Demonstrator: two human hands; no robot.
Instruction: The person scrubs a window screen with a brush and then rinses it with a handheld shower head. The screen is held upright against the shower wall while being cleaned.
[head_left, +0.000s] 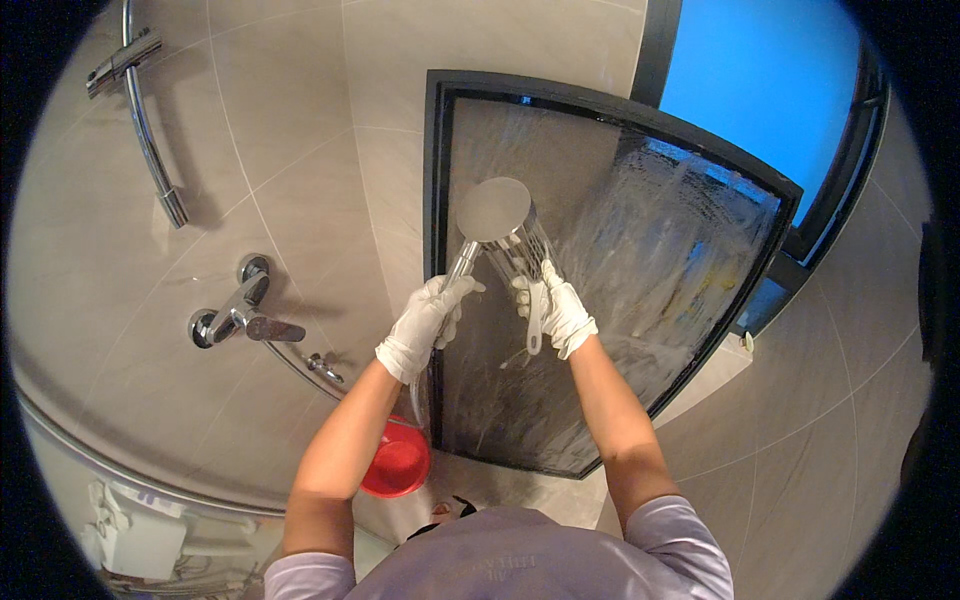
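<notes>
My left hand (427, 319), in a whitish glove, grips the handle of a chrome hand shower (493, 210) with a round head. Water streams from the head down over my right hand (551, 307), gloved as well. That hand holds a white-handled tool (535, 319), perhaps a brush; its working end is hidden by the fingers and water. Behind both hands stands a black-framed glass panel (525, 405), wet and streaked with whitish film, mostly on its right half.
A red basin (397, 459) sits on the floor by my left forearm. On the tiled left wall are a chrome mixer tap (244, 311), a small valve (325, 367) and a shower rail (150, 142). A window opening (757, 82) lies behind the panel, above a ledge (712, 379).
</notes>
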